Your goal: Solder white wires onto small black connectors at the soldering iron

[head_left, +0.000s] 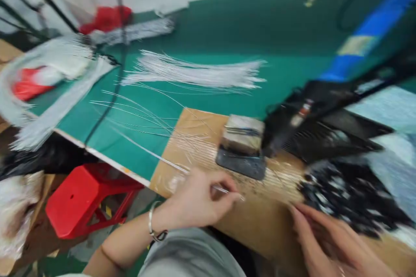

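Note:
My left hand, with a bracelet at its wrist, is closed round a thin pale wire. One end of the wire pokes out past the thumb, and the rest trails up and left over the table. To the right, my right hand is blurred, with thumb and forefinger pressed together over the cardboard. Anything between them is too small to make out. Several loose wires fan out from the cardboard's left part. Beyond my left hand stands a metal block on a dark base.
A bundle of pale wires lies on the green table; another bundle hangs over its left edge. Black pieces are heaped at right, below a blue post. A red stool stands at lower left. A dark cable hangs down.

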A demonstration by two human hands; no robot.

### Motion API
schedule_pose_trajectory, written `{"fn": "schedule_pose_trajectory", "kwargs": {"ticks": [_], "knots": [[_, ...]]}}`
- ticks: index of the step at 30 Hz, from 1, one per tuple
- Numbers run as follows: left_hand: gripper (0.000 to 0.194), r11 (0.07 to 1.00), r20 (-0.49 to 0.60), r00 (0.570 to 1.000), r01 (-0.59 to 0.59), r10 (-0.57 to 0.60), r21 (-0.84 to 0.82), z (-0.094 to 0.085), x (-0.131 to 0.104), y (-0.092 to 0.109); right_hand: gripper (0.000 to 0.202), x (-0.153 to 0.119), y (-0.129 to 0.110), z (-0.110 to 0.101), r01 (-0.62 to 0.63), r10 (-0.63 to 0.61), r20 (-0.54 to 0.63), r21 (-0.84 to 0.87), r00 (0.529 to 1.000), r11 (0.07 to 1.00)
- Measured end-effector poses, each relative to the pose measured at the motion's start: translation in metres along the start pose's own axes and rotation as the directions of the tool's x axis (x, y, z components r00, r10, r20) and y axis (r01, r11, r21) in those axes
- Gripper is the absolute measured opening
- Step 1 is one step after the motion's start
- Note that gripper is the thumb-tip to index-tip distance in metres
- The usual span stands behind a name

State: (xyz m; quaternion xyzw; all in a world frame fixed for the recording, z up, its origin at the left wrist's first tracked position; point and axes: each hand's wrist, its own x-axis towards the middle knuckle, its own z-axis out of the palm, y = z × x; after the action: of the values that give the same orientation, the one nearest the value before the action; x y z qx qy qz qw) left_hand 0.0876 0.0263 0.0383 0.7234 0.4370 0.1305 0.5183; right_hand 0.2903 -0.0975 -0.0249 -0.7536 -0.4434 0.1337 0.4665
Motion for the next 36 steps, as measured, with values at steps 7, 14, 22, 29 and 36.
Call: {"fn": "schedule_pose_trajectory", "kwargs": {"ticks": [7, 14, 22, 29, 36], "knots": [[0.021, 0.972, -0.056, 0.984, 0.157, -0.169, -0.178, -0.004, 0.013, -0.003, 0.007, 0.003, -0.032, 0.022, -0.321, 0.317, 0.079, 0.396, 0.945, 0.860], [0.021, 0.964, -0.007, 0.986, 0.163, -0.168, -0.209, -0.007, 0.020, 0.000, 0.009, 0.013, -0.050, 0.037, -0.425, 0.351, 0.241, 0.484, 0.905, 0.765], [0.018, 0.962, 0.055, 0.987, 0.159, -0.151, -0.221, -0.002, 0.026, 0.008, 0.009, 0.014, -0.050, 0.040, -0.442, 0.342, 0.280, 0.544, 0.897, 0.714], [0.017, 0.963, 0.055, 0.992, 0.126, -0.116, -0.240, 0.003, 0.026, 0.011, 0.009, 0.013, -0.052, 0.040, -0.461, 0.340, 0.312, 0.596, 0.887, 0.658], [0.014, 0.950, 0.048, 0.991, 0.134, -0.126, -0.282, 0.006, 0.026, 0.010, 0.009, 0.013, -0.051, 0.040, -0.470, 0.340, 0.325, 0.616, 0.883, 0.632]]}}
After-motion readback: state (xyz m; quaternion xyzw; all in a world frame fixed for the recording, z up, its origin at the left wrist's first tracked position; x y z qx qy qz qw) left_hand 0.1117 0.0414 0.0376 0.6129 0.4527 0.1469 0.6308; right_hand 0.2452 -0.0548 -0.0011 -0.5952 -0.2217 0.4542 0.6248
